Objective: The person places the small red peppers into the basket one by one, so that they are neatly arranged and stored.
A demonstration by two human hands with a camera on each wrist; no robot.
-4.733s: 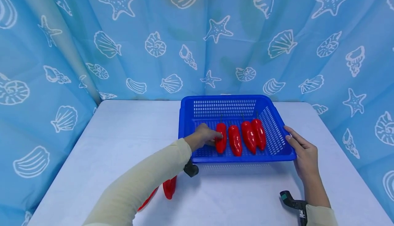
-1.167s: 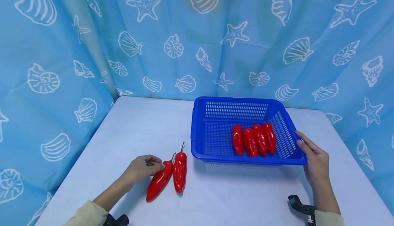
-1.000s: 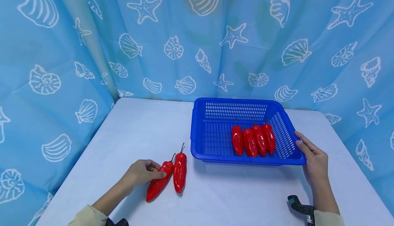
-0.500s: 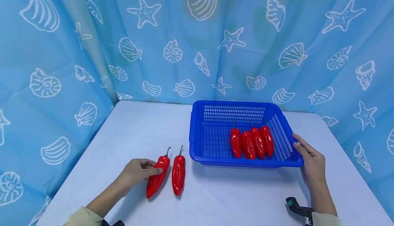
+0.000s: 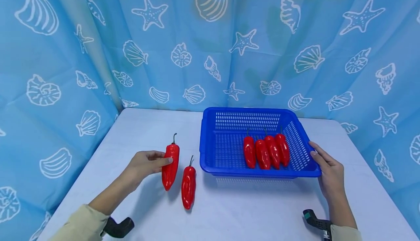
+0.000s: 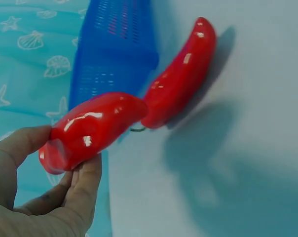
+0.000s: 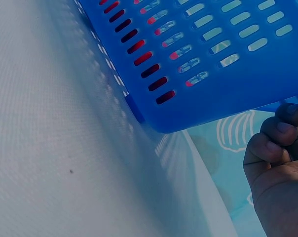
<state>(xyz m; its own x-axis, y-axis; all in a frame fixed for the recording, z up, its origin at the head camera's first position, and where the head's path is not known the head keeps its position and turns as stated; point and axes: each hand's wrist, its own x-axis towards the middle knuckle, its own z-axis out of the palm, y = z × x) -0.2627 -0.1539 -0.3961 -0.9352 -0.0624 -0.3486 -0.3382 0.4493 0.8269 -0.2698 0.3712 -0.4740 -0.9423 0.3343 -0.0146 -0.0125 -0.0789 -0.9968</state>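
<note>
My left hand [image 5: 142, 167] pinches a red chili pepper [image 5: 170, 171] between thumb and fingers, its green stem pointing up and away. The pepper hangs above the white table, casting a shadow below. A second red pepper [image 5: 188, 188] lies on the table just to its right, also visible behind the held pepper [image 6: 94, 126] in the left wrist view. My right hand [image 5: 331, 173] grips the right rim of a blue plastic basket [image 5: 256, 172]. In the right wrist view, its curled fingers [image 7: 270, 148] are at the rim. Inside the basket, several red peppers [image 5: 262, 154] lie side by side.
The white table [image 5: 236, 212] has a blue curtain [image 5: 203, 44] with white seashell prints behind it and along both sides. A black wrist camera mount [image 5: 119, 228] sits at the left wrist, and another mount [image 5: 315, 219] at the right.
My left hand has gone from the basket to the two table peppers, taken the left one and raised it off the table. The basket's peppers sit closer together; the right hand stays on the rim.
</note>
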